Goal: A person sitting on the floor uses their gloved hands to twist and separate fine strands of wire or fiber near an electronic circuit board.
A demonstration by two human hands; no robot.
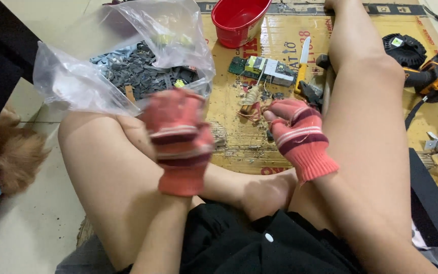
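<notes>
On the cardboard mat (280, 40), right hand (300, 134) pinches copper wire (275, 112) off a half-stripped coil (251, 99), blurry left hand (178, 134) looks closed, circuit board (262, 67) untouched.

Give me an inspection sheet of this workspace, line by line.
Surface: brown cardboard sheet on a pale floor, littered with dark crumbs.
Job's things: small coil with copper wire beside the right hand's fingertips; whether it is gripped cannot be told.
Clutter: clear bag of dark scrap pieces, red tub, circuit board, yellow-handled knife, pliers, yellow and black power tool.
Grippers: left hand blurred, fingers curled; right hand pinching at wire; both in red striped gloves.
Cables: black cord by the power tool.
Surroundings: furry brown animal at the left edge.
</notes>
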